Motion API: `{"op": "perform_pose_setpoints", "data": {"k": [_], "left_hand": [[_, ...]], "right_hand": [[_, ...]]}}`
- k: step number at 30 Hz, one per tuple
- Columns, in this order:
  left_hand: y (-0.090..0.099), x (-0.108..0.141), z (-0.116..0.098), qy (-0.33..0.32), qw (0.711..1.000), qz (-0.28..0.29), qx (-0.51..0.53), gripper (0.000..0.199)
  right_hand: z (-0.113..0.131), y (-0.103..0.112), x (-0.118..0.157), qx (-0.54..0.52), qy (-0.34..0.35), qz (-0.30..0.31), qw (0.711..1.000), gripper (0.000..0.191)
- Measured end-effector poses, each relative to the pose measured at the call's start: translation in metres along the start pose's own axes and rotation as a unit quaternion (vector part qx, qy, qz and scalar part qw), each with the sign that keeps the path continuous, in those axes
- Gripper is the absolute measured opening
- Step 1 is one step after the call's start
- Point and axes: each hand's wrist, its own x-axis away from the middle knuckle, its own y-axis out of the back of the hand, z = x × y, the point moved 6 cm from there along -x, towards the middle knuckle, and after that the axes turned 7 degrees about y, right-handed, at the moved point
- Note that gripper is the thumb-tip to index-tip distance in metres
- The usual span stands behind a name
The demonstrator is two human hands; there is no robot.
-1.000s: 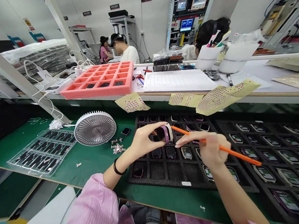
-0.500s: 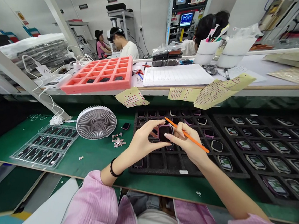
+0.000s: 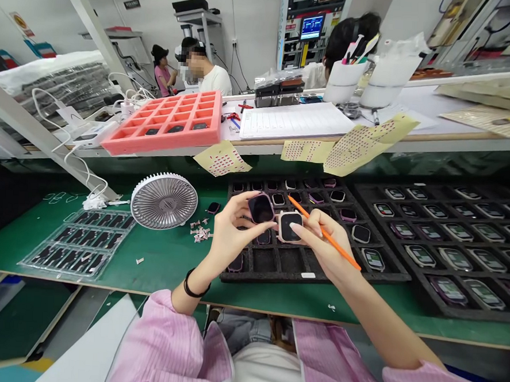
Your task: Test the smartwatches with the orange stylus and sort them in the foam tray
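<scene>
Alongside the left hand (image 3: 239,227), a fan (image 3: 164,201)

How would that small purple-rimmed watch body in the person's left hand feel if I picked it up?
The watch body is probably stiff and light, since the left hand pinches it with fingertips alone. Its glossy dark face may feel slippery. Being flat, it likely won't roll, and the separate compartments of the black tray suggest it could scratch easily.

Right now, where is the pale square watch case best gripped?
The pale square watch case is probably best pinched by its straight side edges, coming from above: the frame is flat, and that keeps fingers off its dark centre. The right hand holds it at its right edge.
</scene>
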Motion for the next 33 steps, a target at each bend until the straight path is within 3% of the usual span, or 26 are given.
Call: {"op": "perform_pose_setpoints", "data": {"k": [5,8,11,14,18,21,23,26,28,29,31,33], "left_hand": [[0.006,0.000,0.005,0.016,1.000,-0.001,-0.007,0.053],[0.002,0.007,0.014,0.021,0.999,0.022,-0.020,0.048],[-0.013,0.022,0.037,0.035,0.993,0.087,-0.074,0.043],[-0.030,0.043,0.067,0.045,0.967,0.153,-0.198,0.040],[-0.033,0.056,0.091,0.025,0.931,0.185,-0.313,0.041],[-0.026,0.048,0.087,-0.004,0.931,0.175,-0.321,0.049],[-0.029,0.038,0.077,-0.024,0.932,0.176,-0.315,0.046],[-0.062,0.026,0.060,-0.068,0.917,0.230,-0.319,0.028],[-0.101,0.025,0.050,-0.110,0.888,0.291,-0.340,0.023],[-0.123,0.026,0.047,-0.131,0.869,0.319,-0.354,0.024],[-0.164,0.028,0.045,-0.162,0.834,0.359,-0.386,0.029],[-0.197,0.026,0.046,-0.168,0.813,0.372,-0.415,0.035]], "right_hand": [[0.006,0.001,0.005,0.001,0.010,0.005,1.000,0.047],[-0.001,0.006,0.007,0.065,0.036,0.011,0.997,0.047],[-0.026,0.013,0.012,0.195,0.054,0.022,0.979,0.050],[-0.060,0.018,0.022,0.312,0.041,0.038,0.948,0.051],[-0.078,0.025,0.037,0.350,0.013,0.084,0.933,0.049],[-0.059,0.055,0.045,0.368,0.008,0.071,0.927,0.045],[-0.037,0.096,0.049,0.452,0.010,-0.006,0.892,0.041],[-0.008,0.156,0.057,0.610,0.040,-0.128,0.781,0.039],[-0.007,0.179,0.059,0.695,0.037,-0.127,0.707,0.040],[-0.013,0.186,0.059,0.722,0.026,-0.112,0.683,0.040],[-0.028,0.194,0.057,0.744,0.004,-0.076,0.664,0.039],[-0.041,0.196,0.056,0.733,0.000,-0.055,0.678,0.037]]}}
